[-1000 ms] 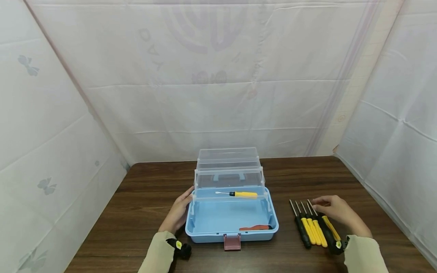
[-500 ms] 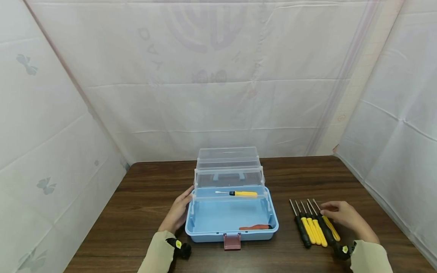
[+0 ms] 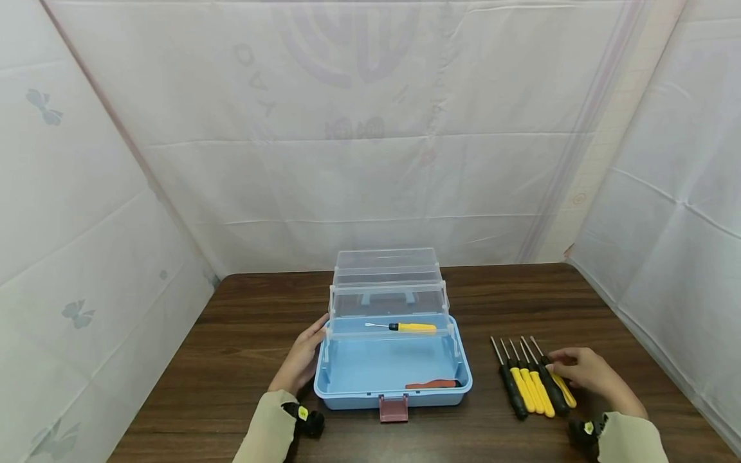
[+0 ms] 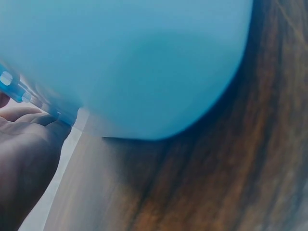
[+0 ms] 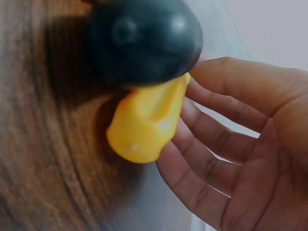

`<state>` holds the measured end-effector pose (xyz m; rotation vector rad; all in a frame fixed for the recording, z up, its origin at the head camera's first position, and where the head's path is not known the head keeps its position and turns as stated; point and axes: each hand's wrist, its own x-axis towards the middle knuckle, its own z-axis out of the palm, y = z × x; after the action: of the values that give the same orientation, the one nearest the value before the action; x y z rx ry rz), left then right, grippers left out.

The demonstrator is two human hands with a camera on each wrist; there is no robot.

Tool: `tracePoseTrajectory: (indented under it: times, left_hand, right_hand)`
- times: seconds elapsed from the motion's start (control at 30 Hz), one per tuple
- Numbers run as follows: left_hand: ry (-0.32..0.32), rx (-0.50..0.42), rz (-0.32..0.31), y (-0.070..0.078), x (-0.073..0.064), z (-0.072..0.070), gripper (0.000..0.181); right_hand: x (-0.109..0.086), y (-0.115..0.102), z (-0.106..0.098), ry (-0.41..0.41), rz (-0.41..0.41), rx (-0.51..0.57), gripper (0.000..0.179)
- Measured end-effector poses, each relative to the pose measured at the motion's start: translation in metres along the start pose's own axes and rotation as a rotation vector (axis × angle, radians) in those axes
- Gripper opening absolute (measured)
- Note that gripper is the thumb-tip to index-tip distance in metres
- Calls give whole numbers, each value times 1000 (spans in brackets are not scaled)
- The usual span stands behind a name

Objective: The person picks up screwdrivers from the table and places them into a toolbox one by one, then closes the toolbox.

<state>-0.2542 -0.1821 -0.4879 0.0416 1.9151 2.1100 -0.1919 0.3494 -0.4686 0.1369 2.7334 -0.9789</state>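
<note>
In the head view my left hand (image 3: 303,359) rests along the left side of the blue toolbox (image 3: 393,400), fingers extended toward its back corner. The toolbox's lid stands up. A small yellow-handled screwdriver (image 3: 413,327) lies across the clear tray (image 3: 347,326), and a red-handled tool (image 3: 434,384) lies in the bottom. My right hand (image 3: 593,376) is beside the rightmost yellow-handled screwdriver (image 3: 570,399), which lies on the table. In the right wrist view my fingers are gently bent, right at the side of that yellow handle, partly hidden behind a dark rounded end.
Several black- and yellow-handled screwdrivers (image 3: 528,392) lie side by side right of the toolbox, shafts pointing away. A reddish-brown latch (image 3: 393,409) hangs open at the box's front. White sheeting (image 3: 382,161) surrounds the brown wooden table (image 3: 243,328) at the back and sides.
My right hand has shifted right and slightly nearer, away from the shafts, uncovering the rightmost screwdriver's shaft. The left hand and toolbox have stayed in place.
</note>
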Motion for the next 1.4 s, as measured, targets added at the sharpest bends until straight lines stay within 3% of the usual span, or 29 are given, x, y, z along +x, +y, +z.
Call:
tracePoseTrajectory:
  times: [0.3, 0.8, 1.23, 1.4]
  left_hand:
    - [9, -3, -5, -1, 1, 0, 54]
    - [13, -5, -5, -2, 2, -1, 53]
    - [5, -7, 2, -3, 2, -1, 53]
    - [4, -15, 2, -2, 2, -1, 53]
  right_hand:
    - [-2, 1, -1, -10, -4, 17, 47]
    - [-2, 2, -2, -32, 56, 41, 52]
    - [0, 0, 0, -17, 67, 40, 41]
    - [-1, -1, 1, -3, 37, 9, 38]
